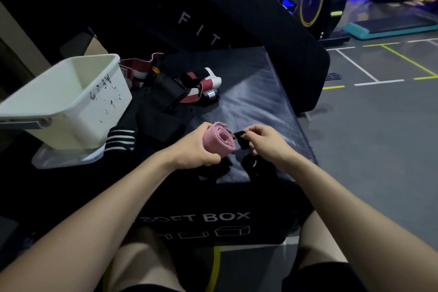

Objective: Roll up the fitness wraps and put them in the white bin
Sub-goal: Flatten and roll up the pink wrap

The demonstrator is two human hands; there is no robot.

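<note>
Soft, light pink wrap point(219, 140), rolled up and gripped around its middle by left hand point(198, 147). Black end tab point(240, 136) pinched by right hand point(265, 141); likely to spring loose unless squeezed tight.

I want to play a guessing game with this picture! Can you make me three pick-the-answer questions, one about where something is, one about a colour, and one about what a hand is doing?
1. Where is the white bin?
A. On the floor by the treadmill
B. On the black soft box, to the person's left
C. On the person's lap

2. What colour is the rolled wrap being held?
A. Pink
B. Green
C. Yellow

3. What is the right hand doing?
A. Lying flat on the box
B. Reaching into the bin
C. Pinching the black strap end of the wrap

Answers:
1 B, the bin stands tilted on the soft box, left of both hands.
2 A, the roll gripped by the left hand is pink.
3 C, its fingertips close on the black tab beside the roll.
</note>
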